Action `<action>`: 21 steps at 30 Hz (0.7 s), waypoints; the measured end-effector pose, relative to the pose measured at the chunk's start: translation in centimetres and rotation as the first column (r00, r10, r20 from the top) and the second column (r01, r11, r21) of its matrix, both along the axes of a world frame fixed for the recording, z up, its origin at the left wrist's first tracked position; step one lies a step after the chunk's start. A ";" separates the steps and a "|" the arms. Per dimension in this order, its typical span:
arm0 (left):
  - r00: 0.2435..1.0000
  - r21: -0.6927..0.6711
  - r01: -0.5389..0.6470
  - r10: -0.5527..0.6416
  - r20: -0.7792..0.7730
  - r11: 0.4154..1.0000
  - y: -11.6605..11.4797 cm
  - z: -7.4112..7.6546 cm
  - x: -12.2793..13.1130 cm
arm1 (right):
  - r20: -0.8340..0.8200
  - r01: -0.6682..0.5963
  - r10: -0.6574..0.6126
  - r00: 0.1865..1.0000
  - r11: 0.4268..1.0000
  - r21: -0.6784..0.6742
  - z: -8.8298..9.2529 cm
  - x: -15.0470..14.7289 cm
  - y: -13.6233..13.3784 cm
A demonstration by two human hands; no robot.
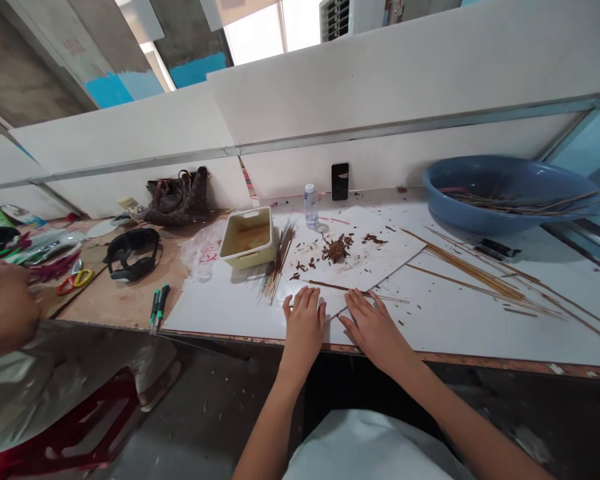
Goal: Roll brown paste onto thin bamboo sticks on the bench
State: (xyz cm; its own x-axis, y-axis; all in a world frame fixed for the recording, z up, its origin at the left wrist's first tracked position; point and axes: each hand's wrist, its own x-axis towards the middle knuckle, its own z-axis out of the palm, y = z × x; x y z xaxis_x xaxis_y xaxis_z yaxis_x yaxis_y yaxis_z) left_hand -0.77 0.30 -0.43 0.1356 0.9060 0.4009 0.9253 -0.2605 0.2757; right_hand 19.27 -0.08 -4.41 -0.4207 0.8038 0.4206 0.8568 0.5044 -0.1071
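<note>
A: How's everything placed?

B: Left hand (304, 323) and right hand (374, 328) are laid palm-down, fingers a bit spread, nothing clenched. The thin stick (330, 285) is set at 12 o'clock, right by the fingertips.

A: Handling?

B: Probably light, stiff, kinda snappable; the brown stretch might crumble. Best pinched by the paler end, toward 3 o'clock. A brown clump (337, 251) is seen farther off at 12.

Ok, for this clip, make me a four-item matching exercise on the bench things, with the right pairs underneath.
1. Thin stick
2. Basin
3. Rounded clump
4. Bottle

A. Ringed by loose brown bits
B. Clear, standing upright
C. Lying by the left hand and right hand
D. Blue

Pairs: 1-C, 2-D, 3-A, 4-B
</note>
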 end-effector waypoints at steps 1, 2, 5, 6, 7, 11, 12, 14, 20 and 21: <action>1.000 -0.005 -0.009 0.009 0.003 1.000 0.0 0.1 0.2 | 0.001 -0.002 0.002 1.000 1.000 0.001 0.0 -0.1 0.0; 1.000 -0.008 -0.026 0.026 0.013 1.000 0.2 0.2 0.2 | -0.005 0.002 -0.002 1.000 1.000 0.005 0.1 -0.2 0.2; 0.996 0.003 -0.065 0.065 0.057 0.998 0.8 0.8 -0.3 | -0.041 0.050 -0.050 0.998 0.999 0.014 0.7 -0.2 1.6; 0.995 0.012 -0.069 0.068 0.068 0.998 1.1 0.9 -0.6 | -0.051 0.073 -0.073 0.996 0.997 0.012 1.0 0.0 2.2; 0.995 0.023 -0.073 0.071 0.076 0.997 1.3 1.0 -0.8 | -0.055 0.099 -0.098 0.994 0.995 0.011 1.2 0.2 2.9; 0.992 0.065 -0.076 0.070 0.101 0.995 1.4 0.8 -1.3 | -0.036 0.121 -0.123 0.992 0.991 -0.055 2.2 1.2 4.9; 0.992 0.069 -0.071 0.064 0.107 0.995 1.3 0.7 -1.3 | -0.025 0.108 -0.110 0.994 0.991 -0.073 2.3 1.4 5.1; 0.993 0.070 -0.063 0.055 0.107 0.996 1.0 0.6 -1.5 | 0.001 0.076 -0.076 0.997 0.994 -0.080 2.5 1.5 5.4; 0.996 0.079 -0.015 0.008 0.088 0.997 0.1 1.1 -1.0 | 0.066 -0.062 0.063 0.996 0.998 -0.019 4.3 2.1 6.5; 0.997 0.068 0.004 -0.009 0.078 0.998 0.0 1.1 -0.6 | 0.071 -0.074 0.076 0.995 0.997 -0.020 4.6 2.2 6.8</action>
State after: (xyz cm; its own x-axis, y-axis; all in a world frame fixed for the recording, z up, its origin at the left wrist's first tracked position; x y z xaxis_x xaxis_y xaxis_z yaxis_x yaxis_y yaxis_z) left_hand -1.37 0.31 0.64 0.1072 0.8754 0.4714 0.8999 -0.2870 0.3284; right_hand 21.51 6.68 0.20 -0.5086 0.7759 0.3732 0.8225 0.5661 -0.0560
